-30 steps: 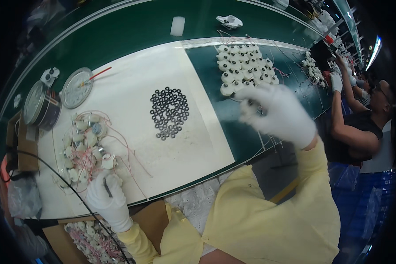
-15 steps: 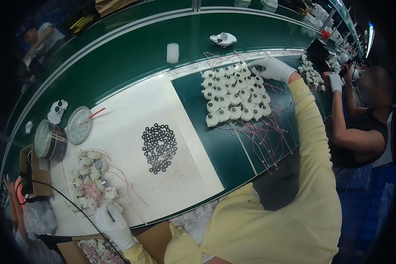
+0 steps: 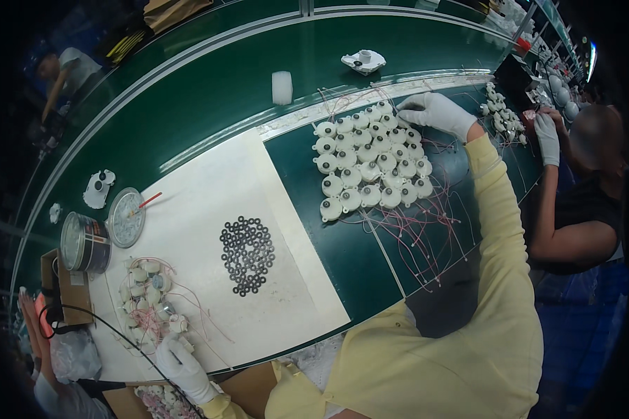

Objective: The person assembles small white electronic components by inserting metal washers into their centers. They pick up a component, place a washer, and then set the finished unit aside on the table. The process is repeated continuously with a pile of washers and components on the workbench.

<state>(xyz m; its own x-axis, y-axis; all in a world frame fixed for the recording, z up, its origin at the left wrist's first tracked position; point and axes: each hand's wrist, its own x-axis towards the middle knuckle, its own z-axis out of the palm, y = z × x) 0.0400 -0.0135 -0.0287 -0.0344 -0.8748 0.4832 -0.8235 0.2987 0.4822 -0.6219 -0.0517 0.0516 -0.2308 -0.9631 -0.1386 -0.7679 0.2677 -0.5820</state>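
Observation:
A block of small round white motors, with black knobs on top and pink wires trailing, stands in rows on the green bench. My right hand, in a white glove, reaches over the block's far right corner, thumb and fingers apart. At the lower left, my gloved left hand is at the near edge of a loose heap of similar motors. Its curled fingers close on a white motor, though the grip is partly hidden. Many black rings lie on the white sheet between my hands.
A tub, a round lid with a red stick, and a cardboard box stand at left. A white roll and white part lie at the back. At right a co-worker's gloved hand works near more parts.
The whole view has shifted, so the bench appears lower. My right hand stays at the block's far right corner, its fingers more outstretched. My left hand remains beside the heap.

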